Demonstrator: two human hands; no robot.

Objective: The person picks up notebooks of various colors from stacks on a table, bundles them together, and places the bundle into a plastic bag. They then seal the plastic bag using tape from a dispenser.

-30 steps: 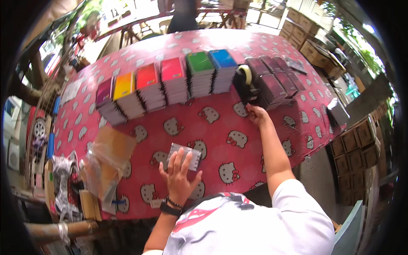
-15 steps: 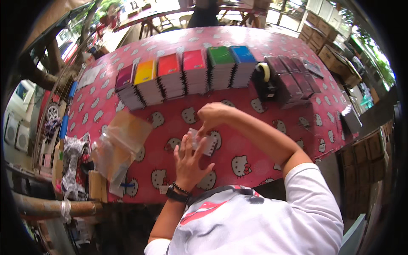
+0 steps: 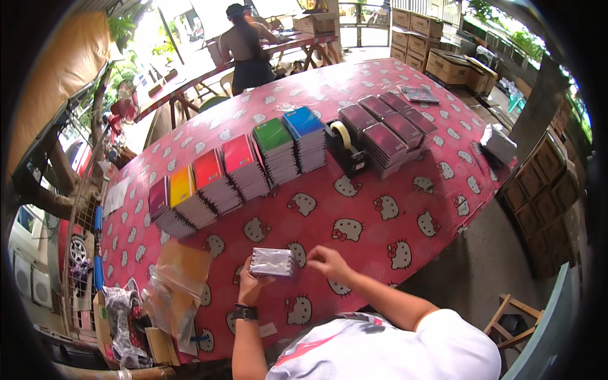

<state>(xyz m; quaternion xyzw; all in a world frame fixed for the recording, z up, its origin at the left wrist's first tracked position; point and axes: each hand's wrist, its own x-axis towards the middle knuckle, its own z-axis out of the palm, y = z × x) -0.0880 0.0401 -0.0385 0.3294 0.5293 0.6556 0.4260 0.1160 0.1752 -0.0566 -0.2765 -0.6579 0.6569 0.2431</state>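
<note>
**Clear-wrapped pack held at near edge of desk**

Desk (image 3: 405, 209) w/ red cloth, white cat-face print, fills most of view. Across its middle runs a row of notebook stacks (image 3: 240, 168): purple, yellow, red, pink-red, green, blue, left to right. Right of them, dark maroon stacks (image 3: 386, 130), w/ a black tape dispenser (image 3: 345, 149) between blue stack & maroon ones. Brown paper & clear plastic bags (image 3: 174, 288) lie at desk's near-left corner. Another person (image 3: 244, 47) stands at a far table, back turned.

Left hand (image 3: 253, 285) grips a small pack (image 3: 272, 261) in shiny clear wrap from below, fingers closed on its left end; pack sits just above the cloth near desk's front edge. Right hand (image 3: 326, 261) is just beside pack's right end, fingers curled, touching pack or not: can't tell. Black watch on left wrist.
</note>
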